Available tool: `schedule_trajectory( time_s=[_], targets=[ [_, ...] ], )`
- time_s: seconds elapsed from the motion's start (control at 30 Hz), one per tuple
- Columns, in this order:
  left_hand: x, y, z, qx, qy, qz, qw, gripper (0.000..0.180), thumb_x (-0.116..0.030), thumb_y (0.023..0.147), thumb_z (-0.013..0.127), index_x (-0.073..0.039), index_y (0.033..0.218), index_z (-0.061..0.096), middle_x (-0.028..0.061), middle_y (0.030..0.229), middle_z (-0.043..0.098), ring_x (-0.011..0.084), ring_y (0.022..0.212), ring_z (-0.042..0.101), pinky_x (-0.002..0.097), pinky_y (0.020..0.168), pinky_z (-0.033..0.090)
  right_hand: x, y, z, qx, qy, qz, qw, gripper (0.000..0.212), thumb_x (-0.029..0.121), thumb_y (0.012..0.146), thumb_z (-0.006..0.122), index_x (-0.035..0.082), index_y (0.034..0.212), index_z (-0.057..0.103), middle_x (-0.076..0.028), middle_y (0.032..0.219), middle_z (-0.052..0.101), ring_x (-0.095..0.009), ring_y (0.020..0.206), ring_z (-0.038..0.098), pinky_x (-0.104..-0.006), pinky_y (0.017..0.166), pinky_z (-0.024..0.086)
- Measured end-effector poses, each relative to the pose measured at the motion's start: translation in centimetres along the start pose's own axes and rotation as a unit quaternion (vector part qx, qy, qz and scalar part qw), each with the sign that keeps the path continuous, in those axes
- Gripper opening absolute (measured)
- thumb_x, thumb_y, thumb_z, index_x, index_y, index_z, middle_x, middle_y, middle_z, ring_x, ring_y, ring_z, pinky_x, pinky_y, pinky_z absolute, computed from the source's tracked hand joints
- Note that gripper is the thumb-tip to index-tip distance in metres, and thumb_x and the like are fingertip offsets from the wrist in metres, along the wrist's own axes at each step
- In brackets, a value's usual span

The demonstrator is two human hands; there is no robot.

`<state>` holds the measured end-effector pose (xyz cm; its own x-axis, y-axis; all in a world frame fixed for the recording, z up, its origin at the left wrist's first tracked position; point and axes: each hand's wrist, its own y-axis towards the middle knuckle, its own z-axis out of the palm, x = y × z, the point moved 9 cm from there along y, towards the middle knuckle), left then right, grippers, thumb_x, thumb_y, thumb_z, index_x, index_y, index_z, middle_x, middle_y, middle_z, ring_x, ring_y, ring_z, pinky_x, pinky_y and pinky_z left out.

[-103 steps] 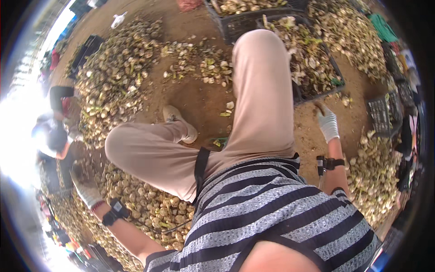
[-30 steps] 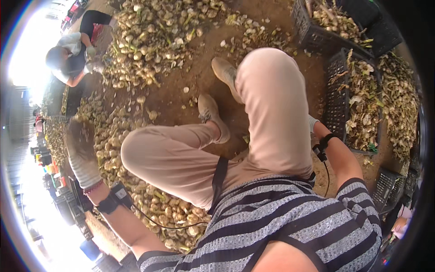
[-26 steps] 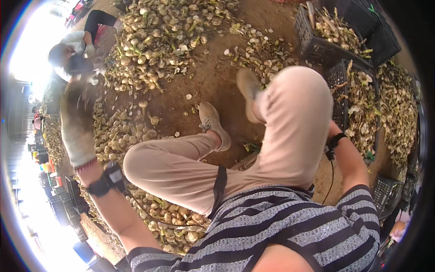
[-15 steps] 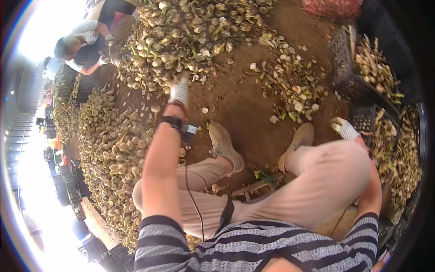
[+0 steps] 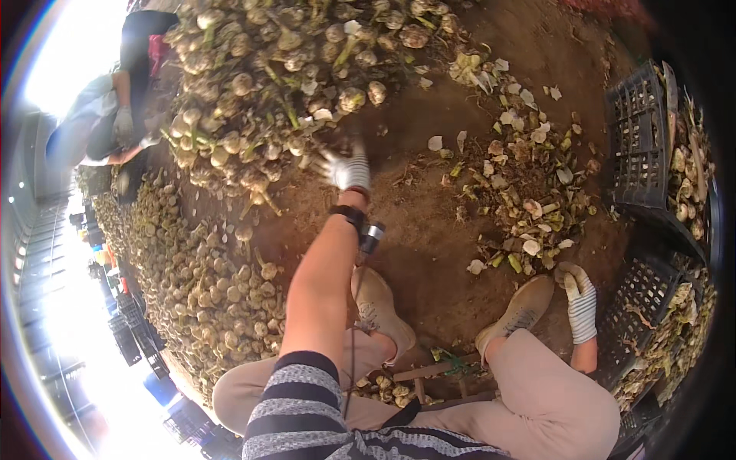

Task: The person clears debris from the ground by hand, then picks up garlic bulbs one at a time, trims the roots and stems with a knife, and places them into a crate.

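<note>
Holding my left hand [image 5: 349, 167] at near edge of garlic heap [image 5: 242, 84], fingers partly spreading; blur hiding contact, can't tell if gripping any. Right hand [image 5: 576, 299] hanging half-curled between my right shoe [image 5: 521, 310] and black crate [image 5: 625, 314]; can't tell if holding anything. Scraps [image 5: 532, 205] lying beyond.

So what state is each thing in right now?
Far garlic pile: loose, some stems attached
Left hand: gloved, blurred, at that pile's edge
Right hand: gloved, curled
Near garlic pile: loose, heaped
Scraps: scattered
Far crate: holding bulbs, stalks
Near crate: holding scraps
Shoes: laced
</note>
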<state>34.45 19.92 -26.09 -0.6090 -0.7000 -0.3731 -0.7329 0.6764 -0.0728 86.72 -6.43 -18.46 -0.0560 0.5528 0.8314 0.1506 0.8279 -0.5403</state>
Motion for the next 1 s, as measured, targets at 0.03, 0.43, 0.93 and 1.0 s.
schedule_trajectory(
  time_s=[0.03, 0.43, 0.93, 1.0],
  targets=[
    [-3.6, -3.2, 1.7, 0.039, -0.019, 0.074, 0.996, 0.1, -0.068, 0.069, 0.062, -0.008, 0.143, 0.03, 0.0203, 0.14, 0.038, 0.0359, 0.129, 0.034, 0.0473, 0.108, 0.022, 0.0, 0.1, -1.3, -0.023, -0.014, 0.005, 1.0, 0.026, 0.014, 0.093, 0.051, -0.001, 0.114, 0.057, -0.007, 0.105, 0.063, -0.016, 0.096, 0.058, -0.0275, 0.087, 0.045],
    [-26.3, -12.6, 5.9, 0.24, -0.269, 0.438, 0.823, 0.058, -0.02, 0.085, 0.064, -0.013, 0.138, 0.04, 0.0171, 0.141, 0.039, 0.029, 0.127, 0.041, 0.0385, 0.102, 0.038, 6.1, 11.7, -6.3, -0.272, -0.214, -0.203, 0.916, 0.046, 0.031, 0.092, 0.049, 0.003, 0.129, 0.048, -0.017, 0.129, 0.051, -0.026, 0.12, 0.047, -0.0386, 0.102, 0.036],
    [-30.0, -28.9, 10.8, 0.348, -0.116, 0.614, 0.699, 0.044, -0.035, 0.091, 0.05, -0.016, 0.131, 0.05, 0.0135, 0.134, 0.049, 0.0275, 0.131, 0.036, 0.0398, 0.111, 0.021, 13.1, 21.7, -1.1, -0.206, -0.313, -0.2, 0.905, 0.048, 0.043, 0.088, 0.049, 0.004, 0.115, 0.057, -0.019, 0.117, 0.058, -0.034, 0.108, 0.054, -0.0449, 0.1, 0.035],
    [-28.5, -28.3, 12.8, 0.542, -0.323, 0.323, 0.705, 0.038, -0.029, 0.093, 0.051, -0.008, 0.125, 0.054, 0.0084, 0.126, 0.056, 0.0209, 0.116, 0.049, 0.0317, 0.102, 0.034, 12.1, 20.2, -0.1, -0.308, -0.247, -0.268, 0.879, 0.042, 0.037, 0.089, 0.05, 0.002, 0.11, 0.06, -0.017, 0.111, 0.061, -0.033, 0.105, 0.055, -0.0408, 0.1, 0.036]
  ],
)
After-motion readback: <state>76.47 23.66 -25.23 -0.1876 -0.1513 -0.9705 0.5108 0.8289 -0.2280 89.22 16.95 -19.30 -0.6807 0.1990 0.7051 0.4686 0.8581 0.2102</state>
